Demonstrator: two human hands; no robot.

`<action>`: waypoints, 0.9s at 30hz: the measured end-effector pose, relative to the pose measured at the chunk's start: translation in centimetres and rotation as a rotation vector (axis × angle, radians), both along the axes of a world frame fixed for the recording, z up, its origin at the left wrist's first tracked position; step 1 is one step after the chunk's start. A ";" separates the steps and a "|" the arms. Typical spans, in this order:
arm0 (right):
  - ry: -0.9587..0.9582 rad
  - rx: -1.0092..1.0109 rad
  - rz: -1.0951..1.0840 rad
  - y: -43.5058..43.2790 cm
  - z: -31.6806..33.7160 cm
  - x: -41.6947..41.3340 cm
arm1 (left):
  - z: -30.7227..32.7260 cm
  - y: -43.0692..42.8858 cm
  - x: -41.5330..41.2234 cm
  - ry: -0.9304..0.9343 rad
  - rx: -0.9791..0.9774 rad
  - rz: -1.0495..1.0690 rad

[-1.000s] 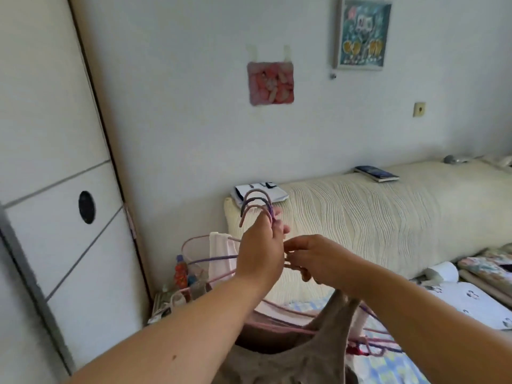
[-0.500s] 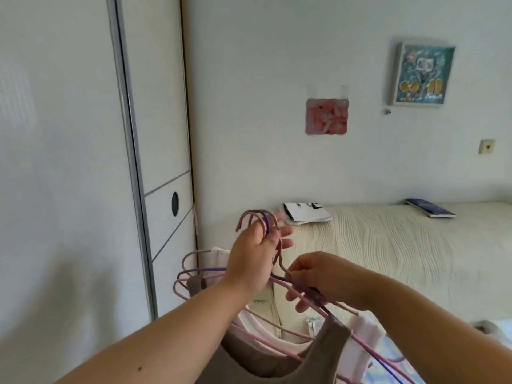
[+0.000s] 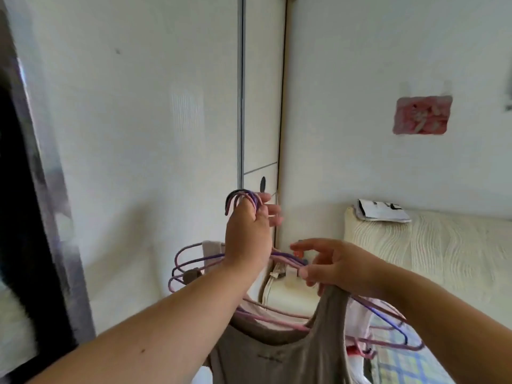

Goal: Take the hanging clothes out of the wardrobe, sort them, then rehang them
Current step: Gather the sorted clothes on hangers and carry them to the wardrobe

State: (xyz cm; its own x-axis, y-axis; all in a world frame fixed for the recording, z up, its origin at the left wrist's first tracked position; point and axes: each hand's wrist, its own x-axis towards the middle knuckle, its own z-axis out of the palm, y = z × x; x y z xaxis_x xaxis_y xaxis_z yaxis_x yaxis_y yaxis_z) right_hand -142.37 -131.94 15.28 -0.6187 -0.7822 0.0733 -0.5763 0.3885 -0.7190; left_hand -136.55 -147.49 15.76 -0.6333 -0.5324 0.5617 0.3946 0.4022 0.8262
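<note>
My left hand (image 3: 249, 234) is closed around the necks of several pink and purple hangers (image 3: 241, 199), whose hooks stick up above my fist. A brown tank top (image 3: 277, 353) hangs from the nearest hanger, with white and pink clothes (image 3: 357, 314) behind it. My right hand (image 3: 332, 266) rests on the right shoulders of the hangers, fingers loosely curled over the wires and the brown strap. The white sliding wardrobe doors (image 3: 155, 134) fill the left half, and a dark opening (image 3: 13, 217) shows at the far left edge.
A cream bed headboard cover (image 3: 432, 250) stands at the right with papers (image 3: 379, 210) on top. A pink picture (image 3: 422, 115) is taped on the wall. A blue checked sheet (image 3: 396, 358) lies at the lower right. A white bag (image 3: 288, 292) sits behind the hangers.
My view has swung left, from the bed toward the wardrobe doors and the dark opening. Both hands have kept hold of the bundle of hangers and carried it along.
</note>
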 end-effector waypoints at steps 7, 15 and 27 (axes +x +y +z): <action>0.182 0.023 0.162 -1.2 3.7 4.6 | 4.0 -0.2 9.5 0.072 -0.031 0.108; 0.187 -0.168 0.509 -7.8 9.6 9.9 | 11.1 -3.7 18.6 0.211 -0.153 0.279; 0.323 -0.403 0.717 -22.1 17.0 20.4 | 20.6 -18.1 29.5 0.076 -0.222 0.491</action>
State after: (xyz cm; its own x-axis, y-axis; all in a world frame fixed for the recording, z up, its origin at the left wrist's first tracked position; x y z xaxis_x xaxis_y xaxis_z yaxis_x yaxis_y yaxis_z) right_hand -121.97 -154.02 32.30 0.1091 -0.8510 0.5137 -0.7826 -0.3922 -0.4835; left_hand -107.01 -165.62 36.39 -0.2929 -0.6190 0.7287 0.1720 0.7156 0.6770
